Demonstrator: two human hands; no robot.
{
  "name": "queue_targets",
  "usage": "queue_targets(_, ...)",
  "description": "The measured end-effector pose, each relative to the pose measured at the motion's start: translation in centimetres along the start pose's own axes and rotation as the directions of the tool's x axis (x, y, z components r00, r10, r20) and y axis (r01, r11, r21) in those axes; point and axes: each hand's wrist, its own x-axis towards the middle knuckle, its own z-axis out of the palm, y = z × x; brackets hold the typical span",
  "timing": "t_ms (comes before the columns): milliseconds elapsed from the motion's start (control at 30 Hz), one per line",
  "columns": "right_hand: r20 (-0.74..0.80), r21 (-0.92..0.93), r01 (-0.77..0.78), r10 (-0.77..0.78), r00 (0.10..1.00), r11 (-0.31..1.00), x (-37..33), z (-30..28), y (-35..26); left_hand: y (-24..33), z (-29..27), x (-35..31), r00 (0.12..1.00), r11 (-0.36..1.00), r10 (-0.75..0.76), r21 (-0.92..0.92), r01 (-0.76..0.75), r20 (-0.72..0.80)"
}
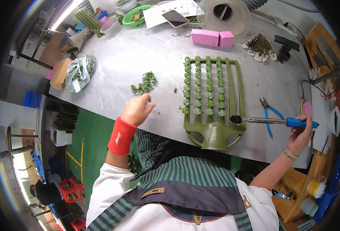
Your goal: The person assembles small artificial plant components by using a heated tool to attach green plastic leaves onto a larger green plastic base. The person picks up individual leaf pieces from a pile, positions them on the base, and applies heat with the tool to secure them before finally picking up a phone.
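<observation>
My right hand grips the blue handle of a soldering iron. Its wide dark tip lies over the right side of an olive-green slatted plastic frame. Rows of small green succulent-like rosettes line several of the frame's bars, while the bars at the right are bare. My left hand, below a red wristband, is bent over the table with thumb and forefinger apart; I see nothing between them. Just beyond it lies a loose pile of small green pieces. One small dark green piece sits between pile and frame.
Blue-handled pliers lie under the iron's shaft. Pink blocks, a soiled glove, a phone and a green basket are at the back. A clear bag of green pieces stands left.
</observation>
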Motion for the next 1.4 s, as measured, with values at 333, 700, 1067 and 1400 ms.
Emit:
queue_targets(333,-0.027,0.015,0.029,-0.028,0.999,0.999,1.4,1.2,-0.2,-3.3,0.5,8.5,0.992,0.979,0.088,-0.174,-0.102,-0.084)
queue_targets(700,-0.061,0.013,0.016,-0.016,0.998,1.0,3.2,2.0,-0.1,-3.6,2.9,12.7,0.947,0.937,0.292,-0.155,-0.312,-0.136)
queue_targets(1067,-0.009,0.024,-0.003,0.003,1.0,1.0,5.3,5.5,3.4,9.7,2.2,16.9,0.96,0.609,0.276,-0.763,-0.215,-0.05)
queue_targets(1400,0.051,0.011,-0.01,0.009,0.999,1.0,6.2,7.2,6.8,17.4,7.2,21.0,0.849,0.714,0.476,-0.462,-0.526,-0.23)
